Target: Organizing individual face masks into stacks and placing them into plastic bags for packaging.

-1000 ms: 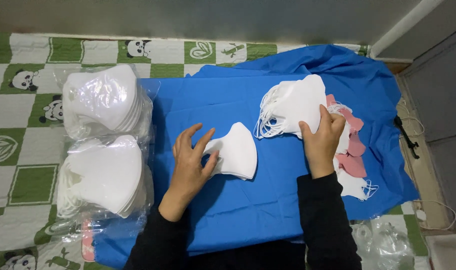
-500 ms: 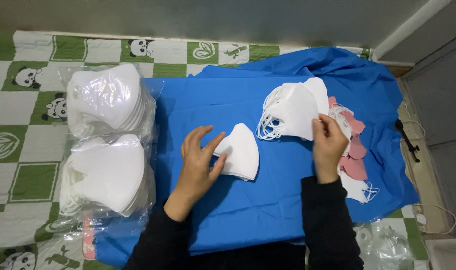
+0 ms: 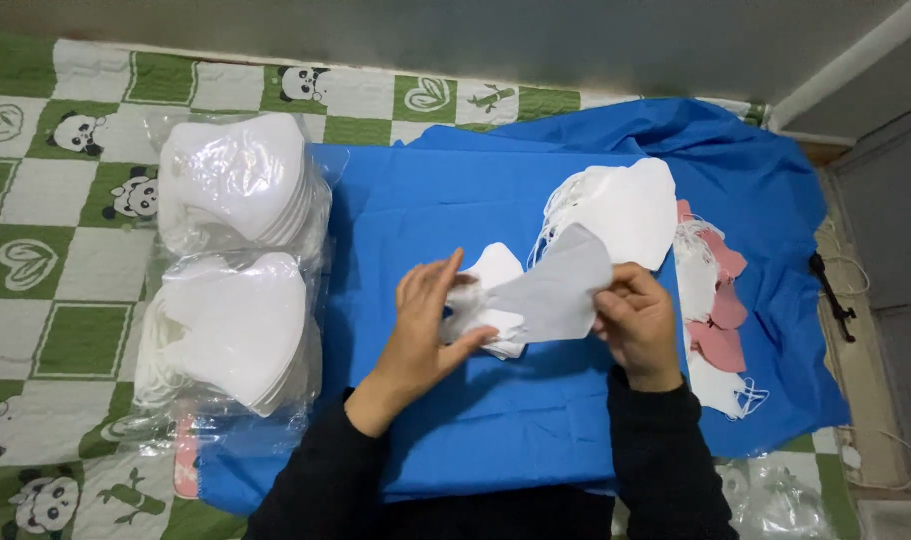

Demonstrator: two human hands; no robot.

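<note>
Over a blue cloth [image 3: 495,440], the right hand [image 3: 637,322] pinches one edge of a white face mask [image 3: 553,292], its grip closed on it. The left hand [image 3: 427,322], fingers loosely open, touches the mask's other end above a small mask stack [image 3: 497,268].

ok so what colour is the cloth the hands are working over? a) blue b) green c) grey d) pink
a: the cloth spread under both hands and the loose face masks is blue; green shows only on the panda-print mat beside it.
</note>
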